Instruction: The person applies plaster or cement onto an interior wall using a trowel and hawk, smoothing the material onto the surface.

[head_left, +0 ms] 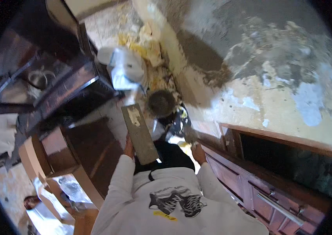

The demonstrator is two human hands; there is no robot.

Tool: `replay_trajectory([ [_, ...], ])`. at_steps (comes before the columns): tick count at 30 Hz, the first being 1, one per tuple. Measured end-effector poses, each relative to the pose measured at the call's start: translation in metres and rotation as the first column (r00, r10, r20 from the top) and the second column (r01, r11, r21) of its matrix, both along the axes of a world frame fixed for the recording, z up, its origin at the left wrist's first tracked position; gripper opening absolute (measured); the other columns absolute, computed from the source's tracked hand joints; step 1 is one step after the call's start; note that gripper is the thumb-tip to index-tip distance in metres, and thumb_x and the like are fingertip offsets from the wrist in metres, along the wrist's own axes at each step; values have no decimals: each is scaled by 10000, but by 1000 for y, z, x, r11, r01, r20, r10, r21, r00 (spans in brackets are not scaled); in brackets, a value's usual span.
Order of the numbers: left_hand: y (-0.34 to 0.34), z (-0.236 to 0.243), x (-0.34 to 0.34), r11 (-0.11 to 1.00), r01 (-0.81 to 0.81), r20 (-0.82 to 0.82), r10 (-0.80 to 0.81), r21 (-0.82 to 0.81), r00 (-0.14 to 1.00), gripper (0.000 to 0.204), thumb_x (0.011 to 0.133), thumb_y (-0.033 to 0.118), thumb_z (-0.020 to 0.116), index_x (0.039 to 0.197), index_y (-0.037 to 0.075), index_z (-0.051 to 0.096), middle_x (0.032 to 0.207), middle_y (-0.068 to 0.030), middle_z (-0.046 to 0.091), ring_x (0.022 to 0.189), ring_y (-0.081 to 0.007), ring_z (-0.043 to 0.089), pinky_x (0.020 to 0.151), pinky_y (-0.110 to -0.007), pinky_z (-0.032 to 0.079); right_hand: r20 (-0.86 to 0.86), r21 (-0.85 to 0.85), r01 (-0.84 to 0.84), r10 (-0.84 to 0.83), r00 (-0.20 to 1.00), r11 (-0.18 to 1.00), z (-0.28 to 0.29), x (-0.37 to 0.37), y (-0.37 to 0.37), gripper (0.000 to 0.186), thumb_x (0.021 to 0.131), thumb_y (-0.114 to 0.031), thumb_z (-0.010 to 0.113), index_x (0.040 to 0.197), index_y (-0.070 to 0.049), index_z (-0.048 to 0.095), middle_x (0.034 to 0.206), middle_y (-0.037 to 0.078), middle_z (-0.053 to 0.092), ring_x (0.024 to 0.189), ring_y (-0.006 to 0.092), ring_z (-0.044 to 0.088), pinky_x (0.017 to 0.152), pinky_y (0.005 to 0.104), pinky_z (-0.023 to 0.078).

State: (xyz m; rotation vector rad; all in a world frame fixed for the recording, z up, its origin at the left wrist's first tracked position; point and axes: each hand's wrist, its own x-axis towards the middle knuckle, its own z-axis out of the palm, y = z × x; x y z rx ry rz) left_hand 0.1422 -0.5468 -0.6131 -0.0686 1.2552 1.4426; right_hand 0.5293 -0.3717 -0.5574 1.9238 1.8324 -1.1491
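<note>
My left hand (128,147) is closed at the left edge of a long, grey, rectangular plastering float (141,137), mostly hidden behind it. The float's face is turned up, with a pale smear of plaster near its far end. To the right, my right hand (198,153) grips a small trowel (189,135) with a grey, mortar-coated blade; its handle is mostly covered by my fingers. Just beyond the float stands a bucket of grey mortar (162,103), its dark side partly in shadow.
A white sack (126,68) and yellowish rubble (146,45) lie beyond the bucket. The patchy, part-plastered wall (267,82) rises on the right, above a wooden drawer cabinet (252,188). Dark wooden furniture (64,90) and an open cardboard box (83,184) stand at left.
</note>
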Motion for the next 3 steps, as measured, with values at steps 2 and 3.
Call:
replay_trajectory([
  [2, -29, -3, 15, 976, -102, 134, 129, -191, 982, 710, 1041, 595, 571, 1553, 114, 466, 1390, -143, 639, 1201, -317, 657, 1066, -492, 529, 0, 76, -52, 52, 999, 996, -10, -1, -3, 577, 1060, -534, 505, 1334, -26, 494, 1217, 389, 660, 1153, 609, 608, 982, 638, 483],
  [3, -79, -46, 11, 969, -179, -20, 178, -171, 984, 653, 1049, 576, 557, 1505, 109, 545, 1272, -158, 727, 1071, -309, 738, 992, -504, 583, -14, -51, -112, 112, 994, 992, -23, -24, 8, 613, 1007, -465, 615, 1417, -34, 466, 1300, 362, 651, 1190, 536, 645, 1028, 619, 495],
])
